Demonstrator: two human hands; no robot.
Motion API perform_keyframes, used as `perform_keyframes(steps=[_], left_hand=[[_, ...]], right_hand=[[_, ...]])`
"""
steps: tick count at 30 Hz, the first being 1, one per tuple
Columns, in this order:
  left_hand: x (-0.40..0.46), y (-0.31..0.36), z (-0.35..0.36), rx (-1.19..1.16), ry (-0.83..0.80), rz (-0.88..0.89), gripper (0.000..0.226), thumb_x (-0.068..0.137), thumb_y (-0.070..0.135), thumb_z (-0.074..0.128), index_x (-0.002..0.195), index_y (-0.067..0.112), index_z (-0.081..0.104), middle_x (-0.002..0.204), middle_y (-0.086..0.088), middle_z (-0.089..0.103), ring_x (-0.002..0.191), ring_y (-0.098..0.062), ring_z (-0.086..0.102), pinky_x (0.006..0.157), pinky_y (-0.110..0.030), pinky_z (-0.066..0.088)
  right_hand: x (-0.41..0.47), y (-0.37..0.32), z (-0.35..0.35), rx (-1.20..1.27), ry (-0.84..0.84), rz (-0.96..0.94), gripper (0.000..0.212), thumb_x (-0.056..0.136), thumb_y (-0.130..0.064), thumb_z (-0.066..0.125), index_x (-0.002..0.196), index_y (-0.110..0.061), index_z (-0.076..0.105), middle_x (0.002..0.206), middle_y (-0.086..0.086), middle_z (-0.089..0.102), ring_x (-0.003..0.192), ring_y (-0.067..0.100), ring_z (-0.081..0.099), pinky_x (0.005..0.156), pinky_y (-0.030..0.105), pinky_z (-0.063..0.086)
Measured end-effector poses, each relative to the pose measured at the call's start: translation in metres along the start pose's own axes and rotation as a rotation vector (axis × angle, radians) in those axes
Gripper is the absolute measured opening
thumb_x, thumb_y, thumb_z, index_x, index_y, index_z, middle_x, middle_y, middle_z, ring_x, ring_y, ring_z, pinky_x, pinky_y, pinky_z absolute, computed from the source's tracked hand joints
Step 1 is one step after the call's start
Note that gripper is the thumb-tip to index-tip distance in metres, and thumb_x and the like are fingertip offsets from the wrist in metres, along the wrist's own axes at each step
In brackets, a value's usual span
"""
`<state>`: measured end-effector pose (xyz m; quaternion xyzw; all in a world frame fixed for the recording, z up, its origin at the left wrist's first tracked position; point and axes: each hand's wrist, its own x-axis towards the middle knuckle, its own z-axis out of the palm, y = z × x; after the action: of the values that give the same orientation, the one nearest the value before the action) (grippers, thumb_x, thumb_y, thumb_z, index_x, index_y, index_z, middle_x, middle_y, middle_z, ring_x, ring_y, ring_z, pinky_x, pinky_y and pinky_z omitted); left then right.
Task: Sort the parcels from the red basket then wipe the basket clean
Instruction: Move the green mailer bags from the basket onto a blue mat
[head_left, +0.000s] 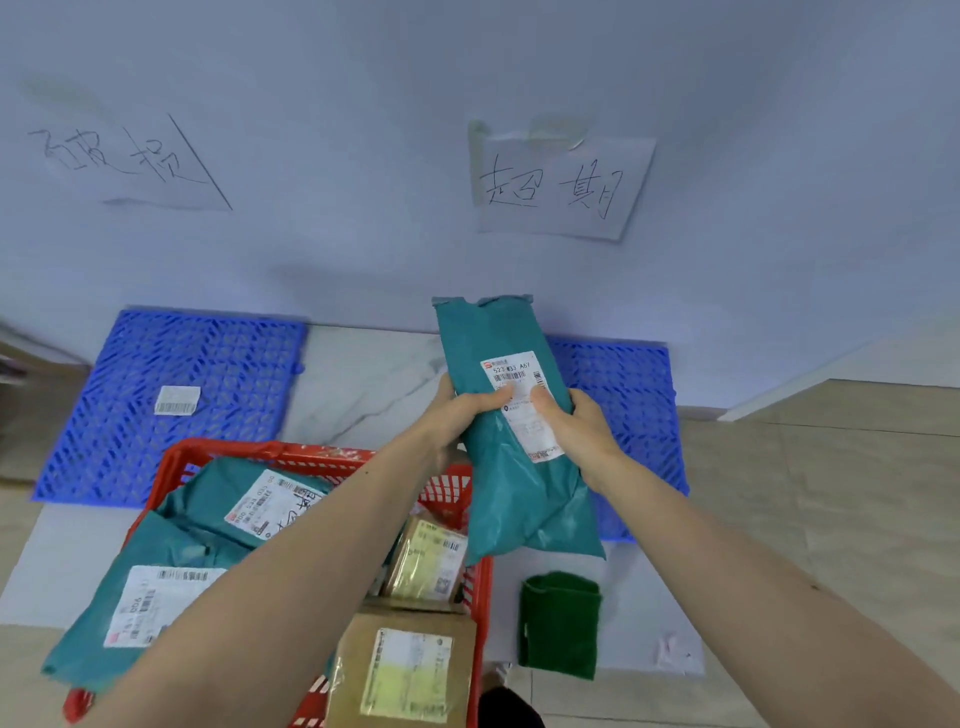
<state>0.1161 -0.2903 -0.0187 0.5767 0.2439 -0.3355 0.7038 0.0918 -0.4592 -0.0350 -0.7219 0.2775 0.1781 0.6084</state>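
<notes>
A teal plastic mailer parcel (511, 447) with a white shipping label is held upright above the floor, between both hands. My left hand (467, 405) grips its left edge with the thumb on the label. My right hand (571, 431) grips its right edge, thumb also on the label. Below my left forearm stands the red basket (452, 491), holding two more teal mailers (208, 512) and two brown cardboard boxes (410, 670). A folded green cloth (561, 623) lies on the floor to the right of the basket.
Two blue plastic grid mats lie against the wall: the left mat (171, 400) has a small white label on it, and the right mat (631, 395) is partly hidden behind the held parcel. A handwritten paper sign (556, 184) hangs on the wall above the right mat, with handwriting at the left too.
</notes>
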Motion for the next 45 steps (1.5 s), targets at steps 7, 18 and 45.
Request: perform_keyframes(steps=[7, 18, 45], left_hand=[[0.076, -0.008, 0.009, 0.158, 0.023, -0.016, 0.071, 0.084, 0.023, 0.079, 0.140, 0.036, 0.038, 0.123, 0.004, 0.068, 0.103, -0.021, 0.068, 0.073, -0.044, 0.059], [0.207, -0.054, 0.015, 0.293, 0.049, -0.032, 0.067, 0.093, 0.014, 0.067, 0.148, 0.022, 0.029, 0.140, -0.003, 0.056, 0.105, -0.021, 0.058, 0.067, -0.027, 0.052], [0.176, -0.038, 0.004, 0.575, 0.266, -0.031, 0.077, 0.093, 0.044, 0.062, 0.154, 0.018, 0.022, 0.144, -0.012, 0.050, 0.127, -0.031, 0.052, 0.104, -0.046, 0.047]], right_hand=[[0.066, 0.025, -0.012, 0.039, 0.061, 0.019, 0.045, 0.090, -0.040, 0.071, 0.122, -0.013, 0.057, 0.111, 0.000, 0.070, 0.098, 0.017, 0.069, 0.078, 0.031, 0.058], [0.175, 0.103, -0.001, 0.054, 0.141, 0.084, 0.038, 0.093, -0.032, 0.068, 0.122, -0.012, 0.054, 0.105, -0.002, 0.065, 0.097, 0.017, 0.065, 0.078, 0.028, 0.055], [0.156, 0.081, 0.013, -0.499, 0.222, 0.074, 0.070, 0.094, -0.055, 0.054, 0.147, -0.014, 0.036, 0.151, 0.012, 0.037, 0.139, 0.035, 0.027, 0.114, 0.048, 0.026]])
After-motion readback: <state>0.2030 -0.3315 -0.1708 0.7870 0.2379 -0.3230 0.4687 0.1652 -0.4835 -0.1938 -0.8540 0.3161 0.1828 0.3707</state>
